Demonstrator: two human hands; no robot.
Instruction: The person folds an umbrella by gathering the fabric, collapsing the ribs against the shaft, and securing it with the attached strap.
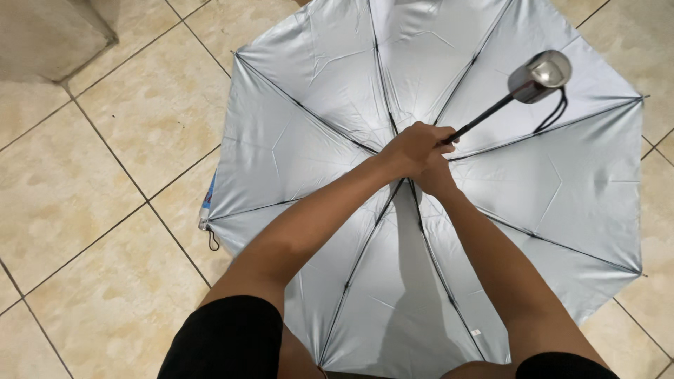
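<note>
An open umbrella (295,140) lies upside down on the tiled floor, its silver lining and black ribs facing up. Its black shaft (481,119) rises toward me and ends in a shiny grey handle (539,76) with a black wrist loop. My left hand (414,149) grips the shaft at the hub where the ribs meet. My right hand (437,181) is closed just below it, mostly hidden behind the left hand, pressed at the same hub. Both forearms reach in from the bottom of the view.
Beige floor tiles (105,175) with dark grout lines surround the umbrella. A raised tiled step or ledge (49,31) sits at the top left corner. A small strap (210,238) hangs from the canopy's left edge. My black shorts show at the bottom.
</note>
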